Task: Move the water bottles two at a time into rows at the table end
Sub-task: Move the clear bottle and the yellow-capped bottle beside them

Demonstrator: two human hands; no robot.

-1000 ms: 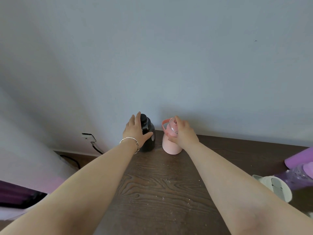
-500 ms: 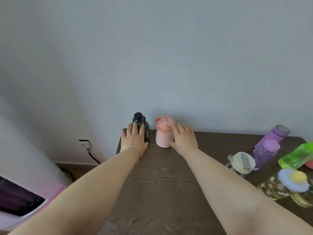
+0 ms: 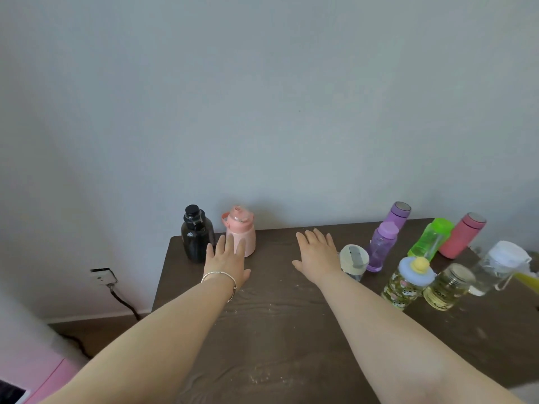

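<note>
Dark wood-grain table point(image 3: 277, 330) against a pale wall. At its far left corner a squat black plastic bottle point(image 3: 194, 234) and a pink handled bottle point(image 3: 240, 230) stand upright, side by side. Left hand point(image 3: 226, 262), silver bangle on the wrist, flat with fingers spread, empty, just in front of both. Right hand point(image 3: 318, 256) open, empty, beside a white-lidded clear bottle point(image 3: 353, 261). Other bottles, among them two purple ones, are clustered at the right.

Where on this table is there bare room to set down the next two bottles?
Bare tabletop runs along the wall from the pink bottle to the small purple bottle, under the open right hand, and in front of the black bottle below the open left hand. The right side is crowded with bottles.
</note>
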